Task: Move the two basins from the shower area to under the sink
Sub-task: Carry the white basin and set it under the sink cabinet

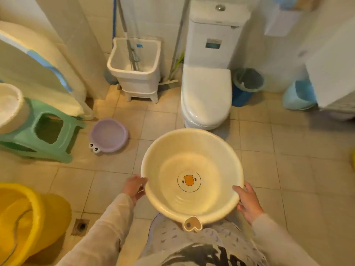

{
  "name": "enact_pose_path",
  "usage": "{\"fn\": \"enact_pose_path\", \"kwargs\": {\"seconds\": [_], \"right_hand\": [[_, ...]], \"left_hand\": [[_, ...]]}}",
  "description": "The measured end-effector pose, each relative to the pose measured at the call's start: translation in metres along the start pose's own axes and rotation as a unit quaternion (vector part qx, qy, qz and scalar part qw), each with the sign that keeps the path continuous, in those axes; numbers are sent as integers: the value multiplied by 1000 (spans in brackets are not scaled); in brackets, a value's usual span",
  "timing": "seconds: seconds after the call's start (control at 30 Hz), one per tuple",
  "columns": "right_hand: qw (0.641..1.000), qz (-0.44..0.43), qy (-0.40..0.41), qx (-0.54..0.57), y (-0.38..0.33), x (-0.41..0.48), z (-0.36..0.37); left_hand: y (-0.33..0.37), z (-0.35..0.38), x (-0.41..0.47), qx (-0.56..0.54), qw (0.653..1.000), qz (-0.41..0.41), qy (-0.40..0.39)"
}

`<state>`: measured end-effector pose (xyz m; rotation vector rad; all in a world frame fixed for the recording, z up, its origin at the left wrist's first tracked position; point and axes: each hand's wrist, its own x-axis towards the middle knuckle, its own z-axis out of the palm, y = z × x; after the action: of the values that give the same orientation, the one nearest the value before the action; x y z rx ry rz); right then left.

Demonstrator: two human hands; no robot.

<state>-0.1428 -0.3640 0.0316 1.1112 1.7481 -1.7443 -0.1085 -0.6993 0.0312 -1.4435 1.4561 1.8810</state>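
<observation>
I hold a cream basin (172,150) with a duck face printed on its bottom, lifted above the tiled floor in front of my body. My left hand (134,187) grips its left rim and my right hand (247,202) grips its right rim. A tab shaped like a duck bill hangs from its near edge. A small purple basin (109,135) with cartoon eyes on its rim sits on the floor to the left, beside a green stool.
A green stool (44,131) carries a white basin (9,106) at the left. A yellow tub (23,217) is at the lower left, near a floor drain (81,226). Ahead stand a white mop sink (136,68), a toilet (207,93) and blue bins (245,87).
</observation>
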Motion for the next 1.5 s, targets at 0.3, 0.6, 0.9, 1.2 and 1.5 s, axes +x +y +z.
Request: {"fn": "enact_pose_path", "kwargs": {"seconds": [0.3, 0.6, 0.9, 1.2, 1.5], "right_hand": [[969, 23, 137, 206, 56, -24, -141], [918, 35, 198, 343, 67, -12, -272], [896, 14, 250, 368, 44, 12, -416], [873, 29, 275, 401, 28, 52, -502], [836, 62, 327, 437, -26, 108, -591]], "left_hand": [[10, 167, -25, 221, 963, 35, -147], [-35, 342, -62, 311, 928, 50, -200], [-93, 492, -96, 331, 916, 20, -228], [-103, 628, -111, 386, 887, 34, -252], [-101, 792, -118, 429, 855, 4, -292]]}}
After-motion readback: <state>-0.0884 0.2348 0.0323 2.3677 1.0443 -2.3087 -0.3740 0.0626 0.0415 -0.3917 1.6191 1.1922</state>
